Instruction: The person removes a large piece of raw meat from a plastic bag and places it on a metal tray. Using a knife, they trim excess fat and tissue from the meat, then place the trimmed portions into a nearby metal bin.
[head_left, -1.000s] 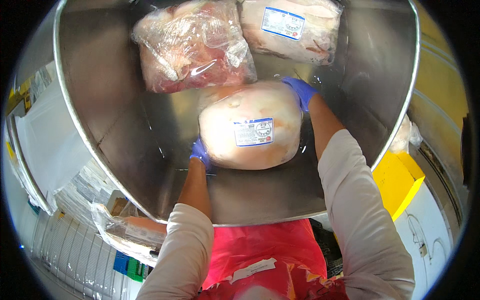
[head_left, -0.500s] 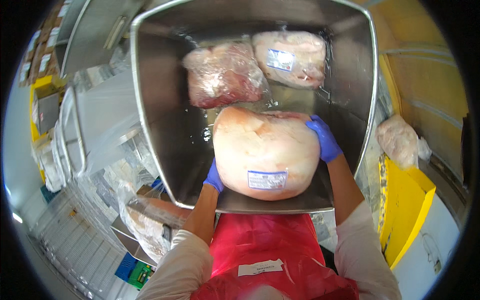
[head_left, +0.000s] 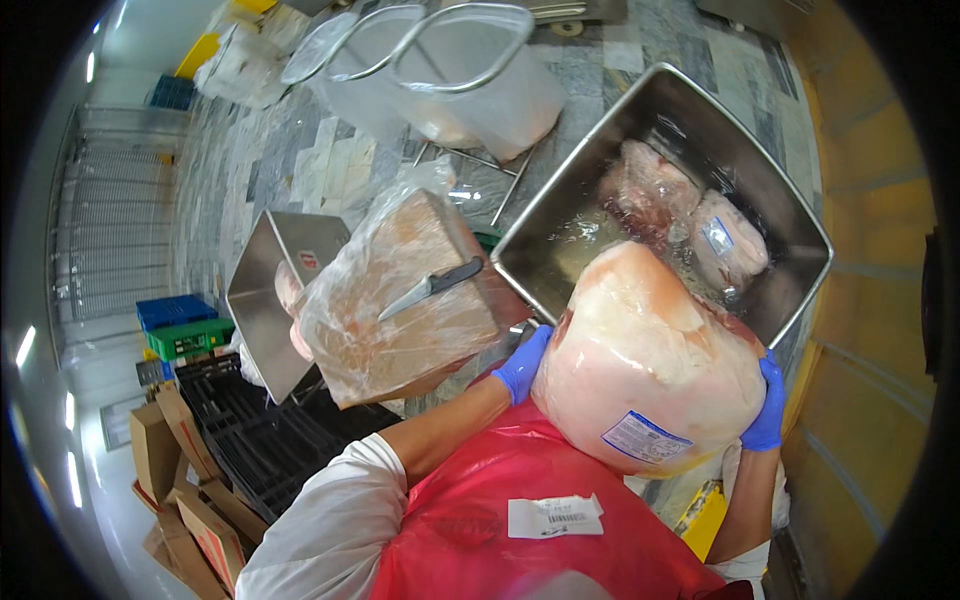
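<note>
Between my hands I hold a large piece of meat with pale fat [head_left: 640, 370], wrapped in clear plastic with a blue-edged label low on its front. My left hand [head_left: 524, 366], in a blue glove, presses its left side. Gripping the right side is my right hand [head_left: 766, 405], gloved the same; some fingers of both hands are hidden. The meat is raised close to my red apron, above the near rim of a steel bin [head_left: 590, 165]. Inside the bin lie a wrapped red piece of meat [head_left: 645, 195] and a paler labelled one [head_left: 728, 240], with wet liquid around them.
Left of me a knife [head_left: 430, 287] lies on a plastic-covered cardboard box [head_left: 400, 340]. Beyond it stand a smaller steel bin [head_left: 262, 300] holding meat and plastic-lined round stands [head_left: 480, 100]. Black pallets [head_left: 250, 420] and flattened cardboard [head_left: 185, 470] are at lower left.
My hands have lifted the large piece of meat out of the bin toward my body. My view has turned left, so the bin now appears at the right and the knife and box show.
</note>
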